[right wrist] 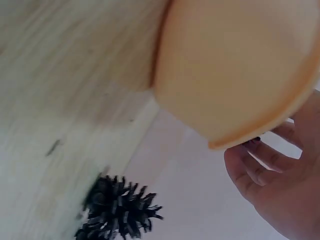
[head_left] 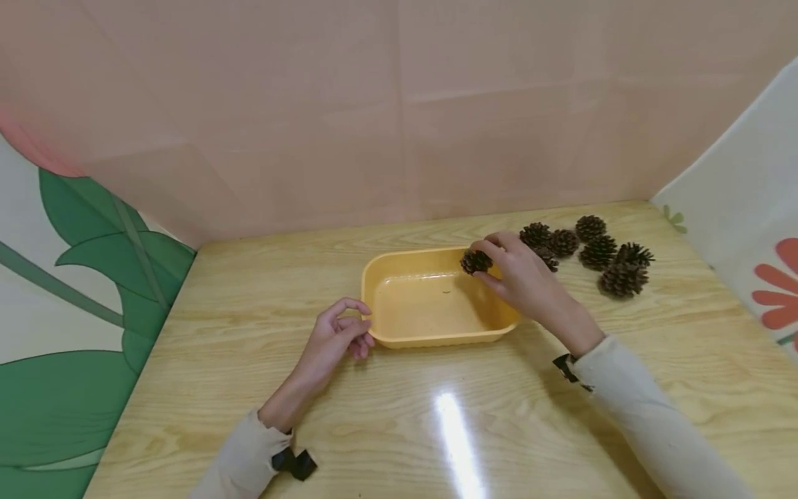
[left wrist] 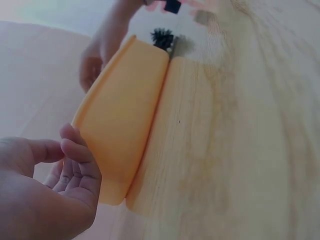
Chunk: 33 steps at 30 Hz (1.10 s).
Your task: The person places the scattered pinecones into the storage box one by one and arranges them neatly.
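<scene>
A yellow rectangular basin [head_left: 436,339] sits on the wooden table. My right hand [head_left: 524,274] pinches a brown pine cone [head_left: 476,261] between thumb and fingers, over the basin's back right part. In the right wrist view the basin's wall [right wrist: 220,65] hides most of that cone. At the basin's left end, my left hand [head_left: 333,336] holds the rim with thumb and curled fingers. The left wrist view shows the left hand [left wrist: 65,180] close against the basin's outer wall [left wrist: 125,110].
Several pine cones [head_left: 598,252] lie in a loose group on the table [head_left: 262,291], right of the basin toward the back. A pinkish cloth [head_left: 299,125] hangs behind the table. Printed panels with leaves [head_left: 93,235] and a red flower [head_left: 779,284] border the sides.
</scene>
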Each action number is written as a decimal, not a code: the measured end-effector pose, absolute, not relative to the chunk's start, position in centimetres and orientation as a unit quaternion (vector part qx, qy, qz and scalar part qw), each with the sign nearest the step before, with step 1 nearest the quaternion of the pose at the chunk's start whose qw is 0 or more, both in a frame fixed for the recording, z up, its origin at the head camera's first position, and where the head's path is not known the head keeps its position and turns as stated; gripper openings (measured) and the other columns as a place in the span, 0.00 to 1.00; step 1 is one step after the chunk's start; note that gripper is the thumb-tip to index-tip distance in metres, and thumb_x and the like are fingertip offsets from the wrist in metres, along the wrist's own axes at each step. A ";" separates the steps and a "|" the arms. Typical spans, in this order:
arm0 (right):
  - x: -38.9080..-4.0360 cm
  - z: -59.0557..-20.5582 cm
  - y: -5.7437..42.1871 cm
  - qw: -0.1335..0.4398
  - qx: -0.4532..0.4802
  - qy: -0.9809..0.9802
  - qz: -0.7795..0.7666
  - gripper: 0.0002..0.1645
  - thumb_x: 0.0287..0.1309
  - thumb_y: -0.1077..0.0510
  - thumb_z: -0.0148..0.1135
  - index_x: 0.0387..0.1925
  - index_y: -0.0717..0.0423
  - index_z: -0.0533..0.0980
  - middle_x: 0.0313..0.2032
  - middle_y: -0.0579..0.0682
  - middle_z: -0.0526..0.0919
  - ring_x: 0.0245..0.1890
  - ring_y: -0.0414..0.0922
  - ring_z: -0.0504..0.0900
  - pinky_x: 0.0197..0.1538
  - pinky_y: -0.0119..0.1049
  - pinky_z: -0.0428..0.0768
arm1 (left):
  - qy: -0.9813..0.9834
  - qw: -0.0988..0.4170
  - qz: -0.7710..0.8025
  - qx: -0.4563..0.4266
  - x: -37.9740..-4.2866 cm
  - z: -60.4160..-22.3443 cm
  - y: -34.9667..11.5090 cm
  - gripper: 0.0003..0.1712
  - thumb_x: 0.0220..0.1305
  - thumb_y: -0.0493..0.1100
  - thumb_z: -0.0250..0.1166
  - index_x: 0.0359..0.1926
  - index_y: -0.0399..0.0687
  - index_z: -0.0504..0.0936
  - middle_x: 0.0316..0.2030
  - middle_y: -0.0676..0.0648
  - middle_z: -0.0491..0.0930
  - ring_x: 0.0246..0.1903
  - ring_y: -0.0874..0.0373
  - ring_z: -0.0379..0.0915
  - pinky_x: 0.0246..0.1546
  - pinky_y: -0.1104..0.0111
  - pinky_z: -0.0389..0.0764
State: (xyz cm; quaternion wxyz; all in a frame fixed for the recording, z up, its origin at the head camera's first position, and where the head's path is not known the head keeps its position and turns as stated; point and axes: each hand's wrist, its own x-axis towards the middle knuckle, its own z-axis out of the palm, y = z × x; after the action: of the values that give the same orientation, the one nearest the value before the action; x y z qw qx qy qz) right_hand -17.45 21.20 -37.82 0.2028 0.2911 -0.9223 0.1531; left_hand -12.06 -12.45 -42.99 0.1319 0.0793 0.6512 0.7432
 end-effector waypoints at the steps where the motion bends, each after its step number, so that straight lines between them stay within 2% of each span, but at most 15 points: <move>1: -17.5 -38.0 21.3 0.197 0.289 -0.925 0.149 0.24 0.53 0.61 0.76 0.51 0.60 0.78 0.48 0.60 0.79 0.46 0.56 0.77 0.50 0.53 0.79 | 0.651 0.132 0.744 0.078 -12.0 -43.0 -12.4 0.15 0.70 0.32 0.59 0.52 0.26 0.69 0.21 0.46 0.82 0.17 0.59 0.75 0.19 0.72 0.75; 3: -17.7 -38.3 21.4 0.188 0.288 -0.929 0.140 0.25 0.52 0.61 0.76 0.52 0.61 0.79 0.48 0.60 0.81 0.48 0.57 0.77 0.55 0.55 0.76 | 0.650 0.132 0.745 0.074 -11.9 -43.0 -12.5 0.15 0.69 0.32 0.60 0.52 0.27 0.69 0.21 0.46 0.82 0.17 0.59 0.75 0.19 0.72 0.75; 5: -17.8 -38.6 21.4 0.181 0.289 -0.931 0.134 0.26 0.52 0.60 0.76 0.52 0.61 0.79 0.48 0.60 0.83 0.47 0.57 0.76 0.57 0.56 0.74 | 0.650 0.133 0.745 0.071 -11.9 -43.0 -12.5 0.15 0.69 0.33 0.60 0.52 0.28 0.70 0.21 0.46 0.82 0.17 0.59 0.74 0.19 0.72 0.75; 10: -17.9 -39.1 21.5 0.179 0.294 -0.930 0.127 0.26 0.50 0.58 0.78 0.51 0.60 0.81 0.44 0.58 0.86 0.44 0.54 0.73 0.49 0.52 0.73 | 0.651 0.135 0.744 0.068 -11.9 -42.9 -12.6 0.15 0.69 0.34 0.61 0.52 0.29 0.70 0.21 0.47 0.82 0.17 0.59 0.74 0.19 0.72 0.75; 17: -17.9 -39.2 21.7 0.173 0.290 -0.934 0.120 0.25 0.49 0.59 0.78 0.50 0.59 0.81 0.43 0.59 0.85 0.46 0.55 0.73 0.52 0.55 0.72 | 0.649 0.132 0.746 0.068 -11.9 -42.8 -12.5 0.12 0.69 0.32 0.60 0.50 0.31 0.71 0.20 0.47 0.82 0.16 0.59 0.74 0.19 0.71 0.74; 22: -17.8 -39.2 21.8 0.144 0.279 -0.942 0.115 0.25 0.51 0.57 0.78 0.51 0.59 0.81 0.44 0.59 0.83 0.46 0.55 0.71 0.51 0.54 0.71 | 0.647 0.136 0.747 0.068 -11.9 -42.8 -12.5 0.13 0.69 0.33 0.60 0.51 0.30 0.71 0.20 0.47 0.82 0.16 0.59 0.74 0.19 0.71 0.75; 28: -17.7 -38.7 22.1 0.125 0.285 -0.941 0.129 0.23 0.52 0.57 0.77 0.50 0.60 0.82 0.45 0.59 0.84 0.46 0.56 0.72 0.60 0.58 0.68 | 0.645 0.137 0.748 0.072 -11.9 -43.1 -12.5 0.15 0.70 0.34 0.60 0.51 0.28 0.70 0.21 0.47 0.82 0.17 0.59 0.74 0.19 0.71 0.75; 33: -17.8 -37.9 22.2 0.111 0.287 -0.939 0.152 0.20 0.54 0.59 0.75 0.49 0.60 0.82 0.46 0.59 0.84 0.48 0.56 0.76 0.61 0.58 0.68 | 0.639 0.133 0.755 0.064 -12.0 -43.0 -12.3 0.11 0.68 0.32 0.60 0.49 0.32 0.72 0.20 0.46 0.82 0.16 0.58 0.74 0.19 0.71 0.76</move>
State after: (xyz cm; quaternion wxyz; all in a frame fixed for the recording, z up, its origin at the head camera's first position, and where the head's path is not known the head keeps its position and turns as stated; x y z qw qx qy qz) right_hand -17.79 22.24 -37.94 0.1113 0.2866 -0.9394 0.1518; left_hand -11.97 -12.32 -42.95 0.1330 0.0635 0.6394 0.7546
